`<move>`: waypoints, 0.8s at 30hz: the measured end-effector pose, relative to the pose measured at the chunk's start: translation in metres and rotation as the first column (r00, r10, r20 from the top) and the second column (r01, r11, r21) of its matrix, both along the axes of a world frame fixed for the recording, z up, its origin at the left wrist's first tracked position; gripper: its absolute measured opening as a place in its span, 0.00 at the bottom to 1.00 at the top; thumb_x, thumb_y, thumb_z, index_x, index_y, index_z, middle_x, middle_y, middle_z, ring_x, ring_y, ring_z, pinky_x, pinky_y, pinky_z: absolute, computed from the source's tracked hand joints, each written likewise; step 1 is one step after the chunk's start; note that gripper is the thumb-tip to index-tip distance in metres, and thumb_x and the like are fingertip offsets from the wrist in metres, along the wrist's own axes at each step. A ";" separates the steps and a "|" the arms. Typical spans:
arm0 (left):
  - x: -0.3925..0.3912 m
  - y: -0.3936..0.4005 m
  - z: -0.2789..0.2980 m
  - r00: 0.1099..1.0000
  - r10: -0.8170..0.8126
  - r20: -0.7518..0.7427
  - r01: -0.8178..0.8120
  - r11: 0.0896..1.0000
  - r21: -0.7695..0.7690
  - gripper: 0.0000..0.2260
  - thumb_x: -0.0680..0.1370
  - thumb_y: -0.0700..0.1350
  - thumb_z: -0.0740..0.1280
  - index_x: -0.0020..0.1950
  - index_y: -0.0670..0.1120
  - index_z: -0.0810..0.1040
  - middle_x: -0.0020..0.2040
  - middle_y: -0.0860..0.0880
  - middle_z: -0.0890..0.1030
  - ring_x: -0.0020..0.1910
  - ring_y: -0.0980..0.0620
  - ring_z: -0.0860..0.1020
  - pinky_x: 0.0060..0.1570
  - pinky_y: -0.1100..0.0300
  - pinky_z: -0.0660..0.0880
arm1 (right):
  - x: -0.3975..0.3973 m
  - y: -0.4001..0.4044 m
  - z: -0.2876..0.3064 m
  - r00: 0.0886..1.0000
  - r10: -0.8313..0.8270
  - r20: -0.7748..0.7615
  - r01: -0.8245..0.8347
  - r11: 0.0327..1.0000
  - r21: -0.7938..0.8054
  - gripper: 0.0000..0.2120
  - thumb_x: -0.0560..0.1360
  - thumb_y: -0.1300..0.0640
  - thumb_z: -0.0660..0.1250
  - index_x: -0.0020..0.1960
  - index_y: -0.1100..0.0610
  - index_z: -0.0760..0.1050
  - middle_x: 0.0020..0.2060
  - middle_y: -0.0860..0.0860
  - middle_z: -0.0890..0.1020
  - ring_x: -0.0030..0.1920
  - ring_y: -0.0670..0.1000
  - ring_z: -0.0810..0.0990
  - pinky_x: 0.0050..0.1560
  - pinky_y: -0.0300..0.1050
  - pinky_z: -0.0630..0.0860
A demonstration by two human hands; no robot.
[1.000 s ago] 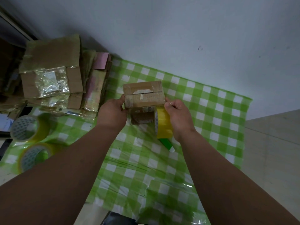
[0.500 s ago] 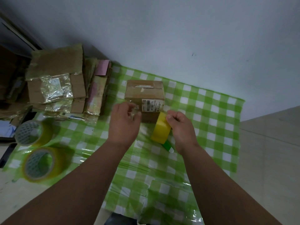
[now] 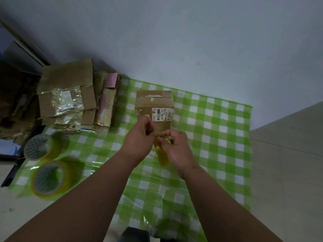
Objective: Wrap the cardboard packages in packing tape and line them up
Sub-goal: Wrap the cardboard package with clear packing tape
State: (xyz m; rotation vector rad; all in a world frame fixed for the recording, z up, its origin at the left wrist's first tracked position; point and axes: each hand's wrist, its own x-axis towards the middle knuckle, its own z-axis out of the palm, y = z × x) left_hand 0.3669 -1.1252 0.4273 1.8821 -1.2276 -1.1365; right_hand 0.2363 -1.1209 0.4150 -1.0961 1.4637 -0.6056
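A cardboard box [image 3: 154, 106] with a white barcode label [image 3: 162, 114] stands on a green-and-white checked cloth [image 3: 209, 130] spread over the tabletop, close to a pale wall [image 3: 174, 41]. Just in front of the box, a person's two hands meet over a yellow roll of tape [image 3: 162, 151]: the right hand [image 3: 176, 149] curls round the roll and holds it, while the left hand [image 3: 139, 137] pinches at its upper edge with fingertips drawn together, seemingly on the loose end of the tape, though blur hides the detail. At the left edge of the cloth lie two more rolls of yellow tape, one [image 3: 42, 147] behind the other [image 3: 51, 179], both flat on their sides. Beyond them, a stack of flattened cardboard packages [image 3: 70, 95] shiny with clear tape lies beside the cloth, well apart from the box.
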 end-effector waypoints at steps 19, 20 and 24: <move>0.026 0.048 0.029 0.997 0.031 -0.069 -0.026 0.997 0.069 0.07 0.74 0.38 0.71 0.43 0.50 0.81 0.41 0.52 0.82 0.42 0.56 0.79 0.41 0.63 0.73 | 0.015 0.059 0.031 0.993 0.011 0.117 -0.010 1.000 -0.005 0.28 0.75 0.65 0.70 0.70 0.49 0.64 0.48 0.49 0.83 0.47 0.44 0.81 0.41 0.32 0.70; 0.028 0.049 0.030 0.999 0.022 -0.035 -0.019 0.998 0.067 0.07 0.74 0.38 0.71 0.42 0.50 0.81 0.41 0.51 0.82 0.41 0.56 0.78 0.40 0.62 0.73 | 0.018 0.060 0.032 0.993 0.023 0.116 -0.021 1.000 -0.017 0.28 0.75 0.66 0.69 0.70 0.49 0.65 0.46 0.49 0.82 0.46 0.45 0.80 0.42 0.32 0.71; 0.039 0.055 0.030 0.996 -0.030 0.083 0.024 0.997 0.075 0.06 0.76 0.40 0.70 0.41 0.49 0.80 0.40 0.50 0.82 0.40 0.54 0.78 0.38 0.62 0.72 | 0.028 0.066 0.036 0.994 0.039 0.104 -0.037 0.999 -0.025 0.27 0.75 0.66 0.69 0.69 0.49 0.65 0.44 0.57 0.78 0.49 0.52 0.79 0.46 0.35 0.72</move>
